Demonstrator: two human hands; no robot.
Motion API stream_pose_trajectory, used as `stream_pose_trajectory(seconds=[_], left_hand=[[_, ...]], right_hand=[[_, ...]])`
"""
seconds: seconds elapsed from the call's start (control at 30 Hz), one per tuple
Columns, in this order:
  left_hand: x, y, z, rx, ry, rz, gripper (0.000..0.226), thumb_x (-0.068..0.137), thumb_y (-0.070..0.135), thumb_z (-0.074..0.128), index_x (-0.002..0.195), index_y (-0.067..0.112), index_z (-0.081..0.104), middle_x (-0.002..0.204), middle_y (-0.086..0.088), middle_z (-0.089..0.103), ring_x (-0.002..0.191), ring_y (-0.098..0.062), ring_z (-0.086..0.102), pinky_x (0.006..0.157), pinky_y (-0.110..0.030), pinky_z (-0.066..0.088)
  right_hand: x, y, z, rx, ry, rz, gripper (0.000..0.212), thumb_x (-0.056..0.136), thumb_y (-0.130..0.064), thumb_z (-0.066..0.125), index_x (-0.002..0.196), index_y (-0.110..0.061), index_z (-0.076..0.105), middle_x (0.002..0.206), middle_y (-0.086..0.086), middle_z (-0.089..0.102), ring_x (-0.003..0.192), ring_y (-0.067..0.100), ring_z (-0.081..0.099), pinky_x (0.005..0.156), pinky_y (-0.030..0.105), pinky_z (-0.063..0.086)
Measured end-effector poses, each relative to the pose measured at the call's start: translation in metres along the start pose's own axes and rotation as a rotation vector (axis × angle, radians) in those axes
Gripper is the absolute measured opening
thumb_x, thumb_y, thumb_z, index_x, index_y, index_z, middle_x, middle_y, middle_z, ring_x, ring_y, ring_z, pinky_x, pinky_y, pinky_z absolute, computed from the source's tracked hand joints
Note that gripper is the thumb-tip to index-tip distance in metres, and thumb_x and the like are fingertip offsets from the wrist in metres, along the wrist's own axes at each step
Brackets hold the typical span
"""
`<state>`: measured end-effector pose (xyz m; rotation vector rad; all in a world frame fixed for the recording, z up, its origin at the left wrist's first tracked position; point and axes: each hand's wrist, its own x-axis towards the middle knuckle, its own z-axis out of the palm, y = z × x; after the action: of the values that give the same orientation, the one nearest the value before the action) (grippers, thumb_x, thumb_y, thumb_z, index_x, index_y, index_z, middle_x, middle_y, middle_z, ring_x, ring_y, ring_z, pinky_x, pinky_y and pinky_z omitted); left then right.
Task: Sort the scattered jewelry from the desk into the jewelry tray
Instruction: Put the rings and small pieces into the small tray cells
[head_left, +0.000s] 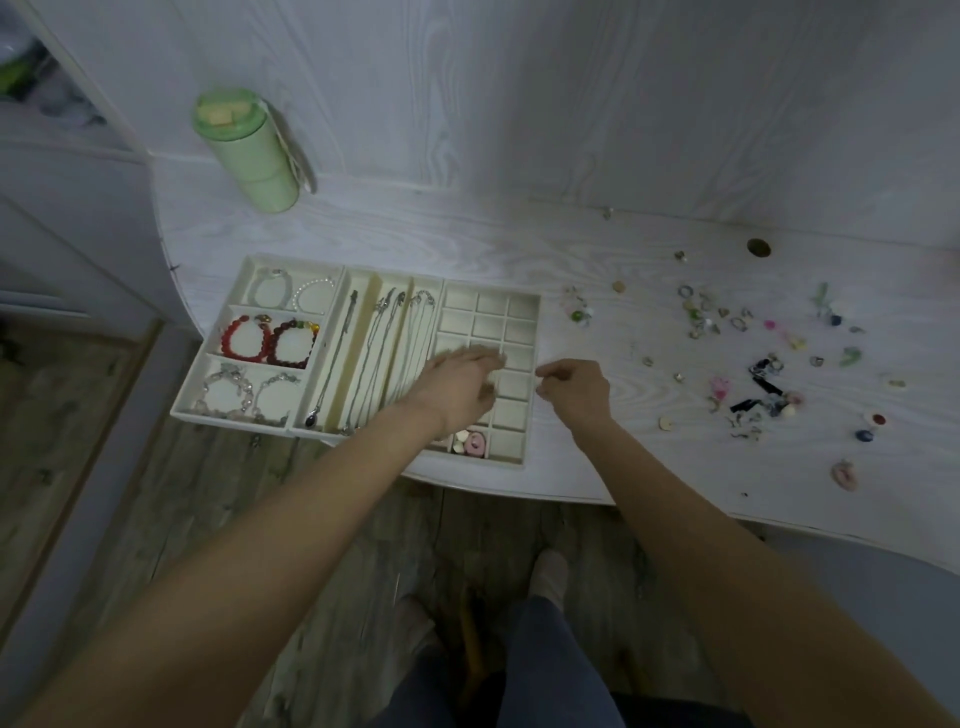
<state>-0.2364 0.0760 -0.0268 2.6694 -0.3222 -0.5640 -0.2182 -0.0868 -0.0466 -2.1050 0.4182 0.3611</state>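
Now both hands reach out, left hand over jewelry tray, right hand pinching beside it

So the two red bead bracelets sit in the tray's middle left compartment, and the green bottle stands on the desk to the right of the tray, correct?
Not quite. The head view shows the green bottle behind the jewelry tray, towards its left end, not to its right. The red bead bracelets do lie in the middle left compartment.
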Motion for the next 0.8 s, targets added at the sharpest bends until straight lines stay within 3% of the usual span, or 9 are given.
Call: stream_pose_trajectory(seconds=[0.1,0.2,0.33,0.43,0.57,0.63,0.8], left_hand=[[-0.011,-0.012,-0.006,-0.07,0.071,-0.011,0.044,0.098,0.019,0.044,0.142,0.02,0.039,0.147,0.003,0.04,0.14,-0.015,0.029,0.113,-0.031,0.026],[-0.026,-0.028,-0.01,-0.129,0.109,-0.038,0.041,0.096,0.012,0.045,0.137,0.017,0.046,0.145,-0.002,0.043,0.132,-0.018,0.041,0.11,-0.029,0.032],[-0.045,-0.051,-0.014,-0.103,0.156,-0.049,0.039,0.095,0.007,0.045,0.133,0.016,0.051,0.147,-0.001,0.039,0.137,-0.016,0.035,0.113,-0.032,0.029],[-0.054,-0.063,-0.015,-0.068,0.127,-0.021,0.043,0.095,0.011,0.046,0.137,0.019,0.045,0.15,0.002,0.035,0.138,-0.014,0.032,0.114,-0.031,0.026],[-0.059,-0.069,-0.014,0.143,-0.047,0.0,0.072,0.09,0.039,0.058,0.149,0.025,0.02,0.157,0.004,0.016,0.145,-0.013,0.008,0.117,-0.034,0.007],[-0.061,-0.07,-0.015,0.19,-0.11,-0.002,0.087,0.083,0.047,0.063,0.151,0.026,0.013,0.158,0.006,0.008,0.146,-0.012,0.001,0.118,-0.036,0.001],[-0.061,-0.074,-0.014,0.201,-0.099,-0.004,0.095,0.076,0.045,0.071,0.15,0.029,0.013,0.157,0.009,0.015,0.145,-0.012,0.006,0.116,-0.04,0.006]], right_hand=[[-0.017,-0.006,-0.007,0.3,-0.016,0.032,0.014,0.082,0.007,0.063,0.078,-0.006,0.067,0.084,0.009,0.068,0.084,0.023,0.067,0.081,0.028,0.057],[-0.032,-0.016,-0.007,0.414,-0.107,0.011,0.009,0.084,0.005,0.063,0.081,-0.003,0.064,0.079,0.011,0.067,0.074,0.02,0.068,0.066,0.02,0.056],[-0.042,-0.026,0.006,0.187,-0.128,-0.072,0.003,0.088,-0.008,0.063,0.085,-0.01,0.062,0.082,0.006,0.067,0.068,0.012,0.063,0.059,0.018,0.043],[-0.045,-0.03,0.023,0.133,-0.147,-0.105,0.008,0.086,-0.009,0.065,0.08,-0.013,0.061,0.084,0.007,0.067,0.07,0.012,0.061,0.066,0.019,0.047],[-0.049,-0.034,0.042,0.096,-0.203,-0.166,0.01,0.088,-0.005,0.061,0.094,-0.009,0.068,0.08,0.004,0.067,0.068,0.007,0.062,0.068,0.017,0.05],[-0.05,-0.037,0.049,0.077,-0.211,-0.172,0.01,0.089,-0.003,0.06,0.091,-0.006,0.069,0.08,0.008,0.068,0.065,0.006,0.063,0.069,0.016,0.051],[-0.052,-0.04,0.068,-0.05,-0.201,-0.195,0.007,0.092,-0.004,0.055,0.088,-0.009,0.059,0.087,0.01,0.069,0.062,0.003,0.063,0.063,0.016,0.052]])
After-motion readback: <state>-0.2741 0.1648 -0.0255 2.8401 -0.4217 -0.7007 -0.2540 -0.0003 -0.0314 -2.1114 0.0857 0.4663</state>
